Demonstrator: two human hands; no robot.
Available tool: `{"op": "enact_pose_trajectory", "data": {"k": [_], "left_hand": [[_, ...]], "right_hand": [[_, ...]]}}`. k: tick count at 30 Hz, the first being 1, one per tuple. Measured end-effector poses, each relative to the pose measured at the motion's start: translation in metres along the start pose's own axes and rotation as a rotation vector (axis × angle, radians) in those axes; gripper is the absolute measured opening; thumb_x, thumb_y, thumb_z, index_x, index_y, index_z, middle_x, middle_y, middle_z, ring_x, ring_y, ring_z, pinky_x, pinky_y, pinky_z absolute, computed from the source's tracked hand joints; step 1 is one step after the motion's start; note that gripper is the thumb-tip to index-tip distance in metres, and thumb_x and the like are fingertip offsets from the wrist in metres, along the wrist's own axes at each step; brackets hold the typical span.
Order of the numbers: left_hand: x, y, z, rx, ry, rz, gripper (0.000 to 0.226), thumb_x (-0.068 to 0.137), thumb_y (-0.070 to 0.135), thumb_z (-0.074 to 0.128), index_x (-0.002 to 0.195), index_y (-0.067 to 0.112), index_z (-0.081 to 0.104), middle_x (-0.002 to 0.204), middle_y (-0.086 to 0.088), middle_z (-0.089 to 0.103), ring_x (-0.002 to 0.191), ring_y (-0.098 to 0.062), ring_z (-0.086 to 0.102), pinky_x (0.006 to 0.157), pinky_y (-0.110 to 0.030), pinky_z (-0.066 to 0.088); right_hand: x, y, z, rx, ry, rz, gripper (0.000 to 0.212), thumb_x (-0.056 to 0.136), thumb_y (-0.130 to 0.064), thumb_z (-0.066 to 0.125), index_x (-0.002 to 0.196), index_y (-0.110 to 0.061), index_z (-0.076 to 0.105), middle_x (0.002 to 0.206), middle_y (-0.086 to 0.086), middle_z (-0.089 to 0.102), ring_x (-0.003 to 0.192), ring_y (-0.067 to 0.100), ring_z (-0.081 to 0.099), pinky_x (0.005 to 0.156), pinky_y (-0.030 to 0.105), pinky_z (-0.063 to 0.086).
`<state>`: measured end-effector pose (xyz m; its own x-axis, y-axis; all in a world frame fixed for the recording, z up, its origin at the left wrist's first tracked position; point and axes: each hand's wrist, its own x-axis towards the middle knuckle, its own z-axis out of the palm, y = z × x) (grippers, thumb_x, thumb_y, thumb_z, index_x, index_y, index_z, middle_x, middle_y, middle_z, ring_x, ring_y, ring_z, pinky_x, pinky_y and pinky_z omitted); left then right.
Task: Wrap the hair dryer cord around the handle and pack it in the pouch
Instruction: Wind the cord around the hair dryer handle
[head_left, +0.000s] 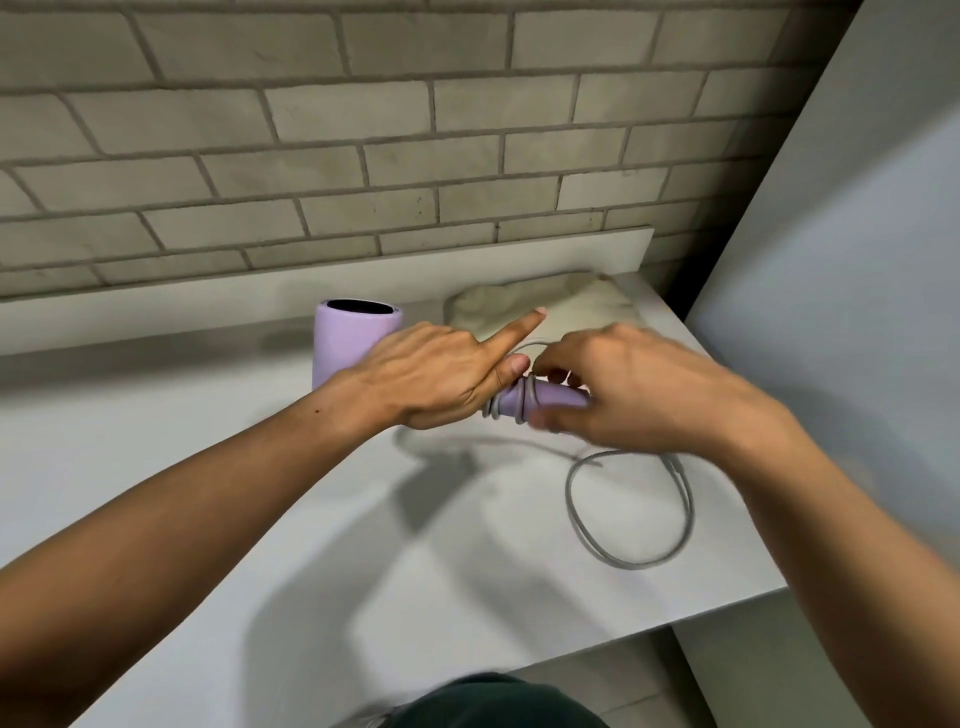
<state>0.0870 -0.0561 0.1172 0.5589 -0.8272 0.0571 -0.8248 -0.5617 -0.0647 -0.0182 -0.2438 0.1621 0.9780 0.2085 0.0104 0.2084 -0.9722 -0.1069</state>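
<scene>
Hair dryer (348, 343), lilac, is held over the white counter (260, 467), near the beige pouch (587, 301). It is gripped by the left hand (436, 379), index finger extended; by the blurred right hand (639, 389) the grey cord (576, 514) is pinched, several turns being wound on the handle (556, 397).

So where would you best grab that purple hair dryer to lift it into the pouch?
Probably by the barrel, coming from the left: it is a bare, round tube that sticks up with nothing around it. The handle lies sideways, partly wound with cord, and both the left hand and the right hand are busy on it.
</scene>
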Motion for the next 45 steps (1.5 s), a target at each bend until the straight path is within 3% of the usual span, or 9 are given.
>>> {"op": "enact_pose_trajectory", "data": {"k": [8, 13, 19, 24, 27, 33, 36, 40, 45], "left_hand": [[0.005, 0.008, 0.004, -0.089, -0.007, -0.009, 0.067, 0.1, 0.051, 0.008, 0.153, 0.041, -0.032, 0.091, 0.002, 0.077, 0.075, -0.036, 0.067, 0.07, -0.04, 0.054], [0.008, 0.016, 0.009, -0.055, 0.062, -0.035, 0.068, 0.107, 0.04, 0.018, 0.154, 0.037, -0.031, 0.084, -0.004, 0.076, 0.068, -0.036, 0.064, 0.062, -0.037, 0.044], [0.008, 0.013, 0.011, -0.112, 0.036, -0.024, 0.069, 0.108, 0.038, 0.022, 0.156, 0.041, -0.028, 0.057, 0.009, 0.039, 0.057, -0.031, 0.043, 0.06, -0.038, 0.041], [0.007, 0.007, 0.013, -0.163, 0.198, 0.087, 0.058, 0.11, 0.037, 0.035, 0.163, 0.028, 0.013, 0.108, -0.003, 0.065, 0.093, -0.033, 0.062, 0.072, -0.039, 0.048], [0.006, 0.002, 0.017, -0.028, 0.525, 0.129, 0.028, 0.104, 0.035, 0.045, 0.122, 0.016, 0.055, 0.101, -0.006, 0.067, 0.089, -0.032, 0.063, 0.067, -0.038, 0.047], [0.008, 0.002, 0.014, -0.07, 0.478, -0.061, 0.019, 0.095, 0.031, 0.054, 0.094, 0.015, 0.064, 0.068, -0.006, 0.069, 0.065, -0.036, 0.064, 0.064, -0.038, 0.049], [0.012, 0.0, 0.009, 0.008, 0.449, -0.031, 0.032, 0.095, 0.035, 0.048, 0.084, 0.016, 0.07, 0.06, -0.009, 0.066, 0.059, -0.035, 0.062, 0.072, -0.038, 0.047], [0.015, -0.002, 0.011, 0.129, 0.235, 0.021, 0.054, 0.098, 0.045, 0.019, 0.082, 0.018, 0.062, 0.065, -0.01, 0.066, 0.067, -0.036, 0.063, 0.087, -0.041, 0.045], [0.008, -0.009, 0.006, 0.018, 0.41, 0.039, 0.041, 0.104, 0.04, 0.037, 0.109, 0.018, 0.072, 0.112, -0.005, 0.074, 0.109, -0.029, 0.066, 0.108, -0.046, 0.039]], "right_hand": [[0.007, -0.034, 0.069, -0.136, 0.203, 0.213, 0.052, 0.088, -0.04, 0.072, 0.121, -0.015, 0.042, 0.104, -0.002, 0.07, 0.099, 0.026, 0.07, 0.1, 0.04, 0.032], [0.024, -0.032, 0.092, -0.143, 0.398, 0.294, 0.037, 0.068, -0.025, 0.085, 0.088, -0.011, 0.057, 0.071, 0.004, 0.067, 0.061, 0.03, 0.067, 0.061, 0.035, 0.04], [0.028, -0.022, 0.095, -0.212, 0.44, 0.285, 0.042, 0.051, -0.032, 0.088, 0.073, -0.016, 0.055, 0.057, -0.005, 0.062, 0.042, 0.027, 0.058, 0.054, 0.026, 0.025], [0.029, -0.014, 0.101, -0.219, 0.516, 0.288, 0.053, 0.044, -0.031, 0.089, 0.084, -0.014, 0.058, 0.052, -0.005, 0.059, 0.037, 0.029, 0.054, 0.052, 0.026, 0.023], [0.027, -0.014, 0.1, -0.132, 0.489, 0.29, 0.056, 0.061, -0.028, 0.081, 0.103, -0.012, 0.048, 0.059, -0.001, 0.063, 0.046, 0.032, 0.047, 0.054, 0.03, 0.024], [0.025, -0.014, 0.098, -0.025, 0.466, 0.251, 0.076, 0.066, -0.025, 0.076, 0.122, -0.02, 0.025, 0.075, 0.002, 0.071, 0.061, 0.038, 0.063, 0.058, 0.032, 0.028], [0.024, -0.011, 0.097, -0.171, 0.477, 0.265, 0.102, 0.052, -0.031, 0.087, 0.144, -0.023, 0.043, 0.066, -0.001, 0.067, 0.053, 0.033, 0.062, 0.056, 0.028, 0.028], [0.027, -0.009, 0.098, -0.258, 0.516, 0.258, 0.059, 0.037, -0.032, 0.089, 0.093, -0.021, 0.072, 0.061, -0.007, 0.066, 0.043, 0.025, 0.056, 0.054, 0.024, 0.024], [0.025, -0.004, 0.104, -0.222, 0.487, 0.282, 0.05, 0.056, -0.031, 0.083, 0.103, -0.023, 0.07, 0.081, -0.005, 0.075, 0.062, 0.029, 0.066, 0.06, 0.028, 0.028]]}}
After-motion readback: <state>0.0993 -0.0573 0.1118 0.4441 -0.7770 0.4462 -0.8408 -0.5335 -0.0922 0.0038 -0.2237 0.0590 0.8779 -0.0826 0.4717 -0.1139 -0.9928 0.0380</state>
